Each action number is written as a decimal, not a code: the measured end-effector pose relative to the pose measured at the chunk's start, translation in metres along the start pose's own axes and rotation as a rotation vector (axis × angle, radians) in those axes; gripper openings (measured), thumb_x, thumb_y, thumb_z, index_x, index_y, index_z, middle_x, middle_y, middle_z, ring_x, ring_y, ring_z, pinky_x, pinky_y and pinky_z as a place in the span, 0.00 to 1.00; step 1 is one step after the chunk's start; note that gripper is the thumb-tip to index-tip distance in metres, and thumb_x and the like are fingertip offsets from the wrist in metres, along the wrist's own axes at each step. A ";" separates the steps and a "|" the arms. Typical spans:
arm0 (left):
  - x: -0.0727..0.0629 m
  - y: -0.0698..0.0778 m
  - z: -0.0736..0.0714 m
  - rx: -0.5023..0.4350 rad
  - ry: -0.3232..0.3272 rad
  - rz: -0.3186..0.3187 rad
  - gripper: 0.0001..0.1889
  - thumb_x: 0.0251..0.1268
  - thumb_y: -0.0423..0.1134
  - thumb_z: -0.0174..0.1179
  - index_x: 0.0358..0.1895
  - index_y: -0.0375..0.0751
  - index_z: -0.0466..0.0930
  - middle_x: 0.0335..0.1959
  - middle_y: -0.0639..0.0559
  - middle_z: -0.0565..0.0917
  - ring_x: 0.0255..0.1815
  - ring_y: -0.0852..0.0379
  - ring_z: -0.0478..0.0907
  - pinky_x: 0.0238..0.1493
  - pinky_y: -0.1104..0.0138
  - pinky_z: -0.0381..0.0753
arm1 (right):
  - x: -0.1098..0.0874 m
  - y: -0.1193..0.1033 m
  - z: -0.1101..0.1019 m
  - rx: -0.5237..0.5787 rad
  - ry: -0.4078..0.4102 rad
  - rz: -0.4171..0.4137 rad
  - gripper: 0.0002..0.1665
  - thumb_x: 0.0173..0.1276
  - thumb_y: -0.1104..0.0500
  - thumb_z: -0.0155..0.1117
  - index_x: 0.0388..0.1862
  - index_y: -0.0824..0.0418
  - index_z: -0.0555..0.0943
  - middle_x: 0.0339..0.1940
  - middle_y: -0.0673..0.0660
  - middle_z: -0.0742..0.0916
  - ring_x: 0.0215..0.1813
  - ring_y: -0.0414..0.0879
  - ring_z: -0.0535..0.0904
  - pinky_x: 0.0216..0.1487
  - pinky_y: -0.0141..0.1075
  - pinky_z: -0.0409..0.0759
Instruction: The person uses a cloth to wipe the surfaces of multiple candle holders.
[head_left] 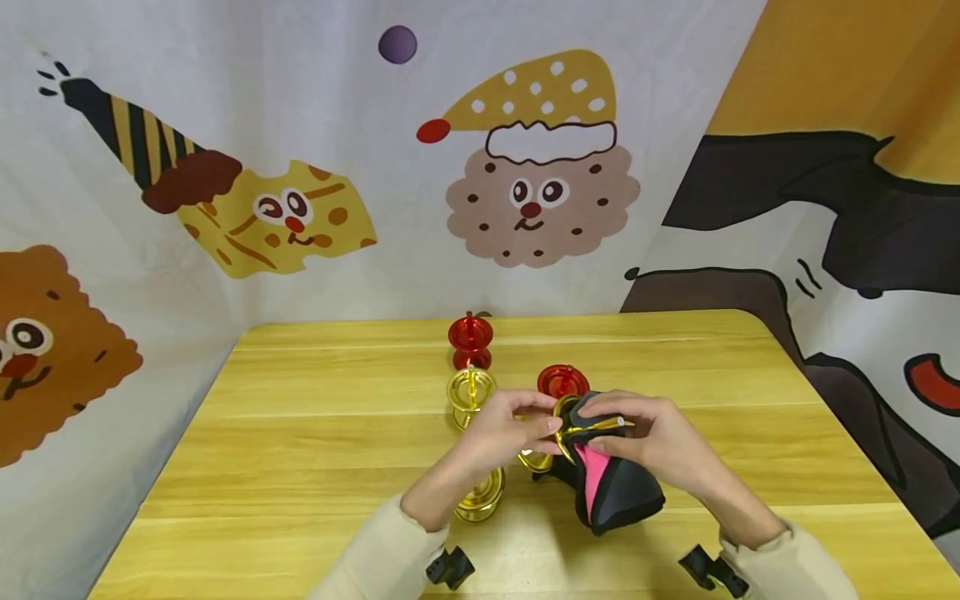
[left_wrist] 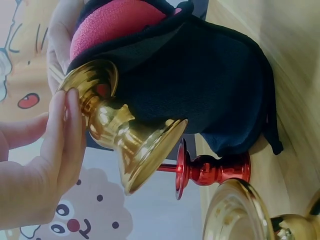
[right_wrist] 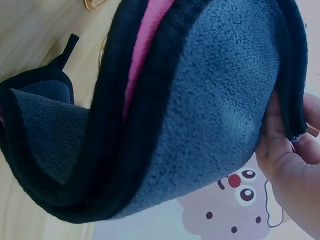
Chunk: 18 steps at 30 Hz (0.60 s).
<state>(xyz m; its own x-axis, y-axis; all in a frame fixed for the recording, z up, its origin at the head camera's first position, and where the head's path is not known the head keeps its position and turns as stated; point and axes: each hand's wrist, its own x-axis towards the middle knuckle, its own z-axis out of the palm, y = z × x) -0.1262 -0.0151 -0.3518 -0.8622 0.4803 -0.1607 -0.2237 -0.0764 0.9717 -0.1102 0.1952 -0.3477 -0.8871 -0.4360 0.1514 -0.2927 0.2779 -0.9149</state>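
Observation:
My left hand [head_left: 510, 429] grips a shiny gold candle holder [left_wrist: 102, 117] with fingers and thumb at its dish. The holder is tilted, with its flared base toward the lower right in the left wrist view. In the head view its gold spike [head_left: 606, 424] points to the right. My right hand [head_left: 660, 433] pinches a dark grey cloth [head_left: 630, 492] with black edging and a pink side, held against the dish and spike. The rest of the cloth [right_wrist: 220, 90] hangs down in folds, hiding part of the right fingers in the right wrist view.
Two red candle holders stand toward the back, one farther left [head_left: 471, 335] and one just behind my hands [head_left: 562, 382]. Left of my hands are gold candle holders, one behind [head_left: 471, 390] and one nearer [head_left: 482, 498]. A cartoon-print curtain [head_left: 337, 108] hangs behind the wooden table [head_left: 315, 467].

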 end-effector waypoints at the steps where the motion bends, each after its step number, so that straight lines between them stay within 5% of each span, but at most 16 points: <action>1: 0.000 0.000 0.000 -0.003 0.006 -0.004 0.13 0.62 0.24 0.53 0.49 0.21 0.72 0.39 0.40 0.76 0.32 0.48 0.81 0.37 0.63 0.82 | 0.000 0.000 -0.001 -0.004 0.001 0.006 0.17 0.54 0.68 0.68 0.44 0.67 0.81 0.49 0.63 0.79 0.49 0.37 0.75 0.37 0.38 0.82; 12: 0.003 -0.006 0.002 -0.014 0.063 -0.050 0.11 0.60 0.21 0.53 0.46 0.20 0.72 0.37 0.39 0.75 0.27 0.54 0.79 0.36 0.65 0.82 | -0.004 -0.009 -0.015 0.014 0.011 -0.009 0.16 0.56 0.70 0.65 0.45 0.69 0.80 0.47 0.66 0.79 0.43 0.45 0.80 0.36 0.39 0.82; 18: 0.002 -0.009 -0.001 -0.079 0.098 -0.028 0.13 0.60 0.19 0.50 0.48 0.18 0.68 0.36 0.39 0.72 0.28 0.53 0.78 0.38 0.62 0.81 | -0.011 -0.015 -0.018 0.011 0.145 0.034 0.17 0.56 0.69 0.66 0.46 0.67 0.78 0.46 0.59 0.80 0.39 0.48 0.82 0.36 0.37 0.82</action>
<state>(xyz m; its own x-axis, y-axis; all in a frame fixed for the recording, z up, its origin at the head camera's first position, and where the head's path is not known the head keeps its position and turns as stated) -0.1259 -0.0142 -0.3613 -0.8945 0.3961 -0.2073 -0.2801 -0.1351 0.9504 -0.1026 0.2110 -0.3294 -0.9389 -0.2984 0.1714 -0.2581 0.2812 -0.9243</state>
